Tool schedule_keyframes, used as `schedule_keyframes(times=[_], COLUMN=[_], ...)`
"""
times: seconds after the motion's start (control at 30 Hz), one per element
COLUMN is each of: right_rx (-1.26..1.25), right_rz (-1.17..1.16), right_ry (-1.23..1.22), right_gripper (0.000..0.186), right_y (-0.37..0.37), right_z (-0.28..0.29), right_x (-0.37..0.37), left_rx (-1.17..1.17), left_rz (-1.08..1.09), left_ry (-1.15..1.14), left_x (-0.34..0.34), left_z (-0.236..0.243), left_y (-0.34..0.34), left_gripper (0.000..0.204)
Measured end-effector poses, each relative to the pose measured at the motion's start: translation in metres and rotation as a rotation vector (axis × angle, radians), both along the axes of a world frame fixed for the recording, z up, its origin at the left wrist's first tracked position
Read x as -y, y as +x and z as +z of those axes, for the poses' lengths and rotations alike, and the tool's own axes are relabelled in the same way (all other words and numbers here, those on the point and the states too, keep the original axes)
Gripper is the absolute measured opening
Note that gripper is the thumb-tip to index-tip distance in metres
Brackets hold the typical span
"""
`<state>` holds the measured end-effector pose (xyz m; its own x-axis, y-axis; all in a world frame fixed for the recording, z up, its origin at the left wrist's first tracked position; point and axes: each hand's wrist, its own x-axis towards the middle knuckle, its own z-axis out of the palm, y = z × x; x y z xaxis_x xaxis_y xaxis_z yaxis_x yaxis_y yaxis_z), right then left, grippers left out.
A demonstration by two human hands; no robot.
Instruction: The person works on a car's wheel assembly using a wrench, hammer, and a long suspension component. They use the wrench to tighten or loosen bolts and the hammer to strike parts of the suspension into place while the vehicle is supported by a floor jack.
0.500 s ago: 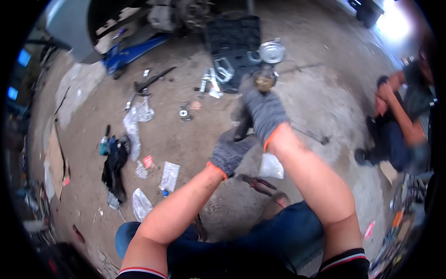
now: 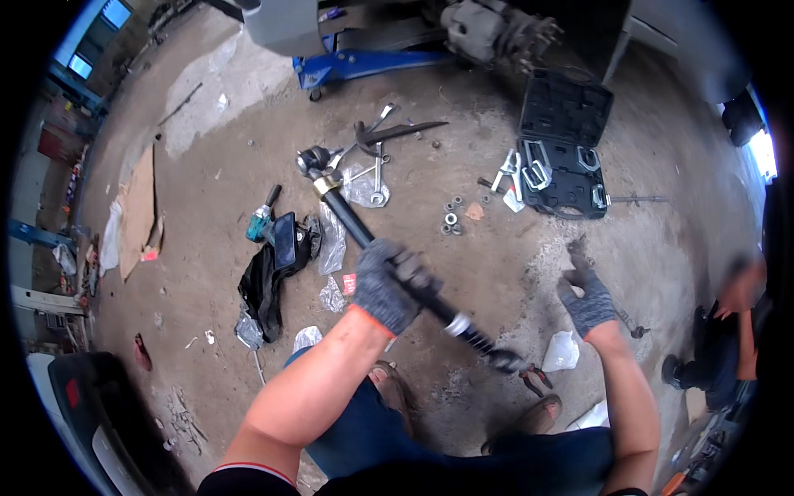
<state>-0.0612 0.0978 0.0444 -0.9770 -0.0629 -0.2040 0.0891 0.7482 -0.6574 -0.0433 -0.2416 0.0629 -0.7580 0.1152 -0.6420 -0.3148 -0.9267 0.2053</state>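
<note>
My left hand, in a grey knit glove with an orange cuff, is wrapped round the middle of a long black rod. The rod slants from upper left to lower right, with a gold-coloured collar and a jointed end at the top. Its lower part has a silver band and ridges and tapers to a dark end above my feet. Off to the right and apart from the rod, my right hand is open, gloved the same way, its fingers stretched out. Pliers with red handles lie on the floor near the rod's lower end.
An open black tool case with puller parts lies ahead right. Wrenches, a hammer and several nuts are on the concrete. A blue floor jack stands at the car. Another person sits at right.
My hands were together ahead of me on a blurred dark object with a brassy end. Now the right hand is apart, and the left holds the rod aslant. The scene has shifted rightward.
</note>
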Motion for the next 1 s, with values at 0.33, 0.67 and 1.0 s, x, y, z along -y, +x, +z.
schedule_keyframes(times=[0.33,0.67,1.0], right_rx=[-0.326,-0.335,-0.346], right_rz=[0.261,0.329,0.449], right_ry=[0.580,0.662,0.999], right_gripper=[0.042,0.043,0.058], right_y=[-0.087,-0.133,-0.285], right_z=[0.168,0.300,0.225], right_x=[0.106,0.223,0.181], left_rx=[-0.086,-0.507,-0.514], left_rz=[0.220,0.173,0.043], left_ry=[0.390,0.205,-0.171], left_x=[0.067,0.101,0.159], left_z=[-0.084,-0.133,-0.112], left_y=[-0.107,-0.138,-0.097], left_gripper=[0.025,0.026,0.034])
